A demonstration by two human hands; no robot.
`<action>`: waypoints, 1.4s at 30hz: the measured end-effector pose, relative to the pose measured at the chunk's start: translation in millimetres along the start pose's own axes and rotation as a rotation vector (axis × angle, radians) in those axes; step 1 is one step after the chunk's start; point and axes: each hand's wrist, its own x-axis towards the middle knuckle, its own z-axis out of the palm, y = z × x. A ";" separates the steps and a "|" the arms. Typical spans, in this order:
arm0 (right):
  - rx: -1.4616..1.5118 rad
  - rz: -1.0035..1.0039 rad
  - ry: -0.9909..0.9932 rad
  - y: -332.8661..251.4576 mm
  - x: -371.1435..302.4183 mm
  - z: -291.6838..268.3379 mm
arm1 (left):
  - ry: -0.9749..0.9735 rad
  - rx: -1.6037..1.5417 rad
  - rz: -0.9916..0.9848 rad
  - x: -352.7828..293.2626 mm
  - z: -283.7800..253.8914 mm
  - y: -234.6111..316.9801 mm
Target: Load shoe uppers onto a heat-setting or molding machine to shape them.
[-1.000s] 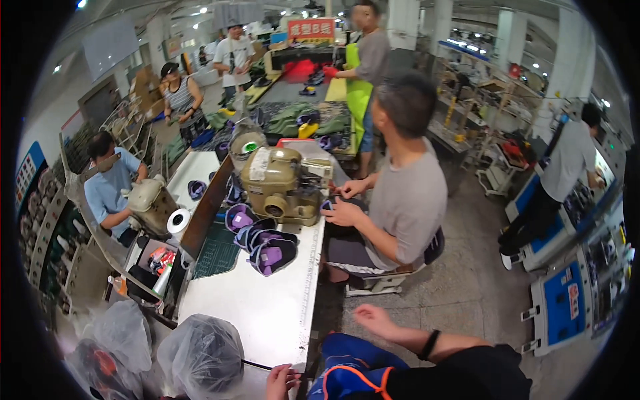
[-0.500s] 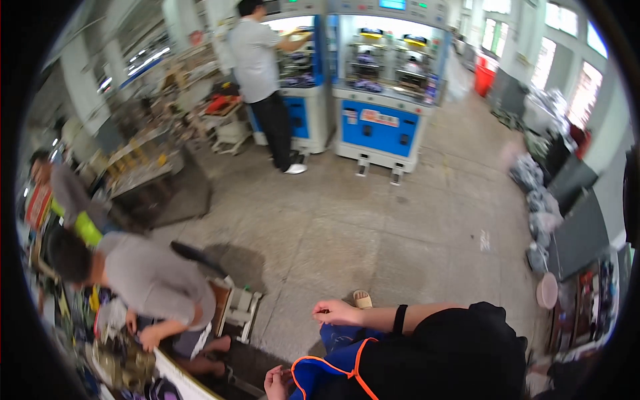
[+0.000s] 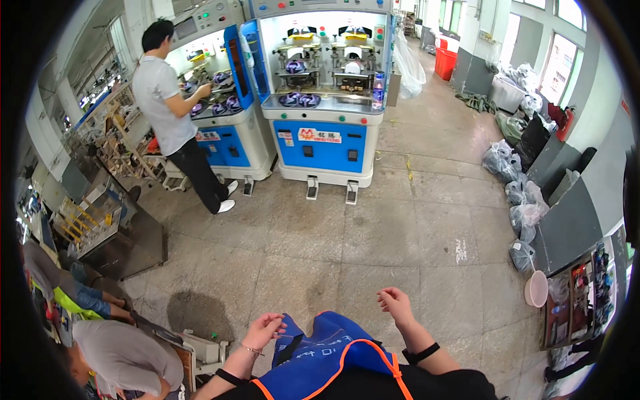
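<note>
My left hand (image 3: 265, 331) hangs in front of the blue apron (image 3: 323, 348), its fingers loosely curled with gaps between them and nothing seen in them. On the other side, my right hand (image 3: 396, 306) is raised above the floor, empty, with the fingers bent and apart. Black bands circle both forearms, and the apron has orange edging. Neither hand touches a machine. Ahead stands a blue and white two-station machine (image 3: 320, 148); purple and black rounded pieces (image 3: 299, 100) lie on its front ledge, and another sits on its left station.
A person in a light shirt (image 3: 155, 100) works at a similar machine on the left. Foot pedals (image 3: 312, 188) stick out at floor level. Another person (image 3: 127, 353) bends at the lower left. Wrapped bags (image 3: 500, 160), a pink basin (image 3: 536, 289) and a shelf (image 3: 567, 310) line the right side.
My view has turned rightward and come closer to the machines, which now appear larger and further left. Both hands have spread apart in front of the apron. The person at the machine has lowered an arm.
</note>
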 end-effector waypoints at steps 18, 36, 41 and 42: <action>0.133 0.038 0.363 -100.4 237.6 0.3 | -0.501 0.417 -0.044 361.7 29.5 207.2; -0.439 -0.589 0.043 -494.7 650.8 41.0 | -0.473 0.249 0.265 658.9 49.7 475.7; -0.374 -0.819 0.016 -604.0 772.6 28.0 | -0.382 0.172 0.189 718.7 52.7 543.3; -0.319 -0.819 0.021 -627.3 794.1 26.2 | -0.386 0.122 0.166 730.8 51.7 556.5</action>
